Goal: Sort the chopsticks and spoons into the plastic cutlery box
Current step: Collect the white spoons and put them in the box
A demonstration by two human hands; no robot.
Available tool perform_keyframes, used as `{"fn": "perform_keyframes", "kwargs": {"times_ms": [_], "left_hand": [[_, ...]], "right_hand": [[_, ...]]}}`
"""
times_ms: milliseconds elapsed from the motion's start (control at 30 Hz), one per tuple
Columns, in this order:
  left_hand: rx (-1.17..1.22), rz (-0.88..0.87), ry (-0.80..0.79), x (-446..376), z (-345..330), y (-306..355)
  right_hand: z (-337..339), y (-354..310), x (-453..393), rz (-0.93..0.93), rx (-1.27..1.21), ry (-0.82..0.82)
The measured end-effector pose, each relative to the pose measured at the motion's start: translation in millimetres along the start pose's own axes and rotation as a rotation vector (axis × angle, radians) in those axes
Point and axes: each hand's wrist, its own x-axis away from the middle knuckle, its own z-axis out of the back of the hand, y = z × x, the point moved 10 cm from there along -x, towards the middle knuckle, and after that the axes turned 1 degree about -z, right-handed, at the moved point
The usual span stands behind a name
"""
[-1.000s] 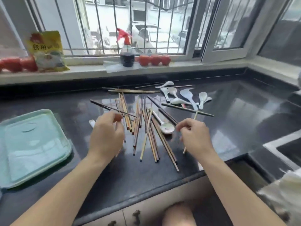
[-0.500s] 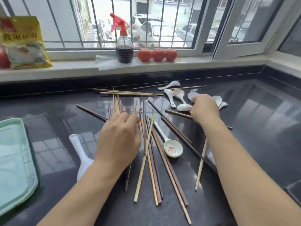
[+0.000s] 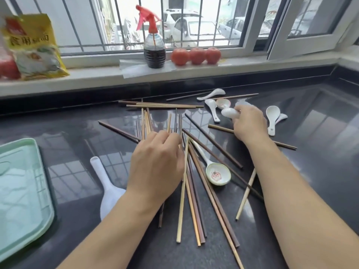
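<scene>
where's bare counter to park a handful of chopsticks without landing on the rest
Bare counter lies between the green box and the chopstick pile, behind the white scoop. More lies right of the white spoons. It is crowded between the left hand and right hand.

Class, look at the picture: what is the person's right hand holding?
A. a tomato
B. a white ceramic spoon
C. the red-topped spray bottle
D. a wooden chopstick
B: the right hand has its fingers curled round a white spoon at the far side of the counter, among the other spoons.
</scene>
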Motion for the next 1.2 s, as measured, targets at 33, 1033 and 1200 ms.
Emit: {"fn": "perform_keyframes", "kwargs": {"times_ms": [33,1033,1200], "left_hand": [[0.005,-0.005,0.003,0.1,0.1,0.9],[0.994,0.448,-0.016,13.5,-26.1,-23.7],[1.016,0.472,-0.034,14.3,-30.0,-25.9]], "right_hand": [[6.0,-0.4,-2.3,0.004,-0.076,0.040],[28.2,103.0,10.8,-0.538,0.038,0.009],[28.7,104.7,11.7,-0.571,-0.032,0.046]]}}
